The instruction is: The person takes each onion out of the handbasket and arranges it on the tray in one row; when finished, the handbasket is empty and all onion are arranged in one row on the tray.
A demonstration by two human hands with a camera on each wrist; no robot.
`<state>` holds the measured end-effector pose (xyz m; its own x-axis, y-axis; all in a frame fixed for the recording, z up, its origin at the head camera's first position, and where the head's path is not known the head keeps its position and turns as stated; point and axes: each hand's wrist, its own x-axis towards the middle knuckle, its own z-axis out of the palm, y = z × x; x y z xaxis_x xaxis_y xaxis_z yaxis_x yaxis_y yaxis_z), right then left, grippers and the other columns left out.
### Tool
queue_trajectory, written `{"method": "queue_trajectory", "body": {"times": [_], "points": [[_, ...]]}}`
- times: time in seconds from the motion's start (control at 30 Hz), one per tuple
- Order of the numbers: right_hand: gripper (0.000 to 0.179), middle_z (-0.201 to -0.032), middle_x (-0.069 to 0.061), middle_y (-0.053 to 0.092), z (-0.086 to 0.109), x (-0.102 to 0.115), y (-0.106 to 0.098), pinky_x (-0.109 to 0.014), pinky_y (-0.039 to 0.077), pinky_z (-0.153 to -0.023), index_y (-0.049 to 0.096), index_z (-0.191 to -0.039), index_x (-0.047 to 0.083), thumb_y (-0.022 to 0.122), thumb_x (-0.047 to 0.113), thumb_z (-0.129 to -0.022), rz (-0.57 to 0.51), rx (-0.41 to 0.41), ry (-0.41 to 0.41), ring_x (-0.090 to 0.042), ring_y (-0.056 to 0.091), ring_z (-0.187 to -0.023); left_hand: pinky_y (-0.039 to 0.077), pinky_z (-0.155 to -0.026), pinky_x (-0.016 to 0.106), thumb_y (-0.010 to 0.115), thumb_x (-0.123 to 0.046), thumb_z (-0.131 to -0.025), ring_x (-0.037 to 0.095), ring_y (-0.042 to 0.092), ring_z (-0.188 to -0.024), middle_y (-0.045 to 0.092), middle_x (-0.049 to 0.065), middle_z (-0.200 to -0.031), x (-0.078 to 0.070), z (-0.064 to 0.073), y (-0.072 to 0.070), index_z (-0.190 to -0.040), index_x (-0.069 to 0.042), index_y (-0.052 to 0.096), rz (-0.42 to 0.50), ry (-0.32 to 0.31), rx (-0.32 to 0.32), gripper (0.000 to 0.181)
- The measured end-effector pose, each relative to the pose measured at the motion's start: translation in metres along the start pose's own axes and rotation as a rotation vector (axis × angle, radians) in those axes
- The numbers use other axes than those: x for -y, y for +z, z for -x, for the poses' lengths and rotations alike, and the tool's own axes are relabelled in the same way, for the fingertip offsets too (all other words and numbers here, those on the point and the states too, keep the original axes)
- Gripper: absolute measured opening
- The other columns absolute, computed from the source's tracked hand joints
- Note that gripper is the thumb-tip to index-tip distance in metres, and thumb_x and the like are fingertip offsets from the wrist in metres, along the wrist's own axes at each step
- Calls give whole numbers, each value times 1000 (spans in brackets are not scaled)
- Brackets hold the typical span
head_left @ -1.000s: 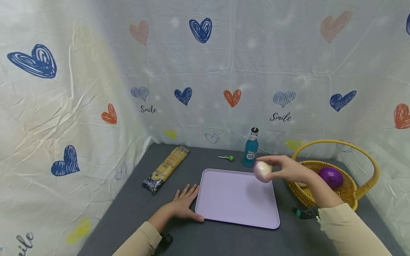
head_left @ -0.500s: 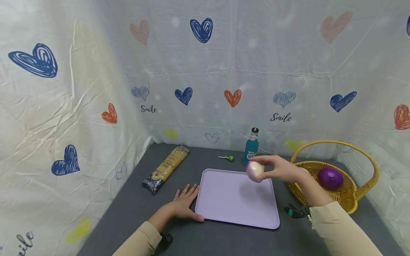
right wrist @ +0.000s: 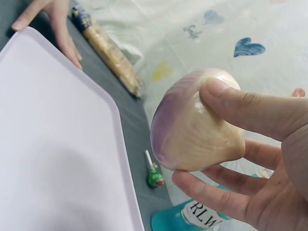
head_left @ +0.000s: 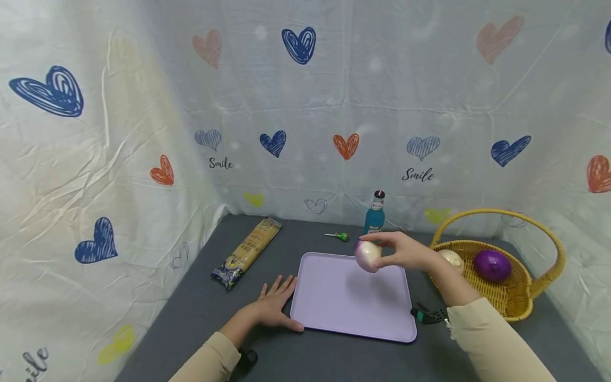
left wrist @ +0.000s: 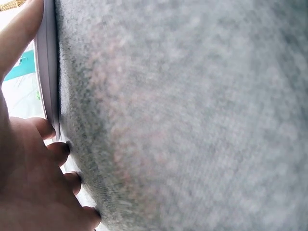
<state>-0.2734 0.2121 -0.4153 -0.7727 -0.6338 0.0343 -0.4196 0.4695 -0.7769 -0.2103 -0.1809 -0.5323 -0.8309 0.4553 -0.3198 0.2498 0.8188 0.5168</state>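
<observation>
In the head view my right hand (head_left: pixel 398 252) holds a purple and cream turnip (head_left: pixel 367 257) above the back right part of a lilac tray (head_left: pixel 329 302). The right wrist view shows the thumb on one side of the turnip (right wrist: pixel 197 125) and the fingertips under the other, with the tapered end toward the palm. My left hand (head_left: pixel 274 306) rests at the tray's left edge, fingers spread, the thumb by the front left corner. In the left wrist view, the fingertips (left wrist: pixel 60 150) of that hand meet the grey tabletop beside the tray rim (left wrist: pixel 46 72).
A yellow wicker basket (head_left: pixel 522 302) on the right holds a purple onion (head_left: pixel 492 265) and a cream round thing (head_left: pixel 451 259), partly behind the right arm. Behind the tray stand a blue bottle (head_left: pixel 374 218) and a green lollipop (head_left: pixel 341 236). A yellow noodle packet (head_left: pixel 250 246) lies at the left.
My right hand has carried the turnip leftward, from the tray's back right corner to further over the tray. The cream thing in the basket has come into fuller view. My left hand stays put.
</observation>
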Motion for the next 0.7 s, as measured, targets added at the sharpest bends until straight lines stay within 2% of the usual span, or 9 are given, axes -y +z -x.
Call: {"method": "queue_trajectory", "body": {"times": [0.13,0.3,0.4,0.57,0.7], "points": [[63,-139,-10,60,-5,2,7,-38,54,-89,58,-143,16,82,26,-86,-13,8,-14,-35,60,-123,-12,-117,68,73,-83,-64,35,-10,-157,3,5,-172,2,1,1,-164,-18,9,10,-4,-2,135],[61,-135,-11,61,-12,3,17,-38,54,-89,58,-144,16,81,24,-87,-29,28,-34,-36,60,-123,-9,-117,70,73,-80,-67,37,-8,-157,4,7,-171,-1,4,-3,-164,-17,9,-5,-5,3,133],[61,-135,-9,61,-17,2,24,-44,53,-92,57,-143,15,80,24,-88,-39,32,-53,-35,60,-123,-7,-117,71,74,-78,-68,39,-6,-157,6,8,-171,-2,5,-5,-164,-15,10,-21,-7,4,131],[57,-135,-5,62,-26,-1,34,-60,46,-102,59,-138,20,82,24,-86,-88,39,-66,-33,57,-126,-10,-117,69,73,-82,-65,35,-9,-157,4,5,-172,5,0,1,-164,-17,10,-19,-16,-2,135],[58,-138,-5,61,-29,-1,38,-66,41,-106,59,-139,21,82,25,-87,-104,51,-60,-35,55,-129,-11,-118,67,73,-83,-63,33,-10,-157,4,3,-172,8,-4,6,-164,-20,10,-5,-5,-21,135]]}}
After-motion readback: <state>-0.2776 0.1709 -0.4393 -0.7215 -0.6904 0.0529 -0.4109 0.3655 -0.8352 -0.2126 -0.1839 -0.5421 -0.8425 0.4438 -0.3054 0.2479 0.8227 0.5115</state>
